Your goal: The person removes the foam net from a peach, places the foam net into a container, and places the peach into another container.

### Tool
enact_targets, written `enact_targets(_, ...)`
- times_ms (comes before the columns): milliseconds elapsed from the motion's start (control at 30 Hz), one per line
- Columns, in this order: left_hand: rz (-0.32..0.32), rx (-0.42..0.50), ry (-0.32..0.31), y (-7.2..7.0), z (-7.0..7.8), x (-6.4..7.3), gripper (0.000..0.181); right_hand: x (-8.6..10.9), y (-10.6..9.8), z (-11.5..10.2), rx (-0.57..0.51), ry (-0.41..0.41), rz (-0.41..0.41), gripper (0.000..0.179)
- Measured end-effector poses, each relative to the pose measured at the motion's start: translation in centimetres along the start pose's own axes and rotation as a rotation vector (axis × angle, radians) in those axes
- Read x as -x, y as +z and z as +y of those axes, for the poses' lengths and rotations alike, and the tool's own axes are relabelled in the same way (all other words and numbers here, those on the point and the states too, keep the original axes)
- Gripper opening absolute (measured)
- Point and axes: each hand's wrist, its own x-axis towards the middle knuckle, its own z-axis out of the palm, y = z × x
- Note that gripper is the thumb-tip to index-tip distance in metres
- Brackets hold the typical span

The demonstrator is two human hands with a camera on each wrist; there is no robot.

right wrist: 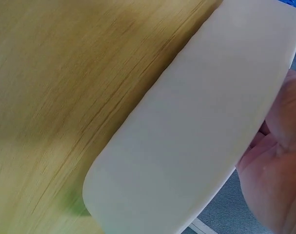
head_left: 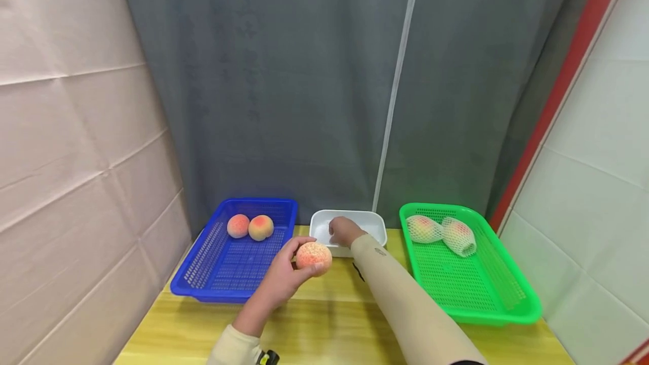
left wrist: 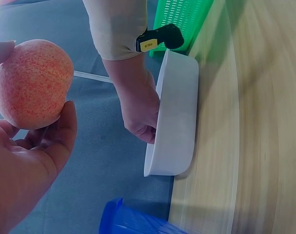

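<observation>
My left hand [head_left: 285, 276] grips a bare peach [head_left: 314, 258] between thumb and fingers, held up in front of the white bin. The left wrist view shows this peach [left wrist: 34, 84] red and speckled, with fingertips under it. My right hand [head_left: 347, 231] reaches down into the white bin [head_left: 374, 221]. Its fingers dip below the rim, and the bin's wall [right wrist: 182, 122] hides them in the right wrist view, so I cannot tell what they hold.
On the left, a blue basket [head_left: 238, 269] holds two bare peaches [head_left: 261, 228]. A green basket [head_left: 456, 286] on the right holds two peaches in white foam nets [head_left: 458, 236]. All stand on a wooden table [head_left: 324, 325] before a grey curtain [head_left: 284, 83].
</observation>
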Motion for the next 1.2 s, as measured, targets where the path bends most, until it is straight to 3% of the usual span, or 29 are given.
enact_targets(267, -0.005, 0.011, -0.002, 0.2, -0.1, -0.1, 0.059, 0.8, -0.7, 0.1, 0.011, -0.073, 0.08, 0.022)
enact_targets(467, -0.001, 0.005, 0.015, 0.1, 0.1, -0.2, 0.058, 2.3, -2.8, -0.2, 0.073, -0.182, 0.19, 0.02)
enact_targets(633, -0.003, -0.003, 0.021, 0.1, 0.3, -0.1, 0.058, 4.0, -4.5, 0.0, 0.03, -0.189, 0.252, 0.021)
enact_targets(933, -0.017, -0.015, 0.008, 0.2, 0.7, 0.1, 0.056, 8.8, -6.5, 0.3, -0.068, -0.153, 0.271, 0.02)
enact_targets(1200, -0.035, -0.013, 0.008, 0.4, 0.7, 0.0, 0.058, 14.4, -7.3, 0.2, -0.097, -0.319, 0.325, 0.014)
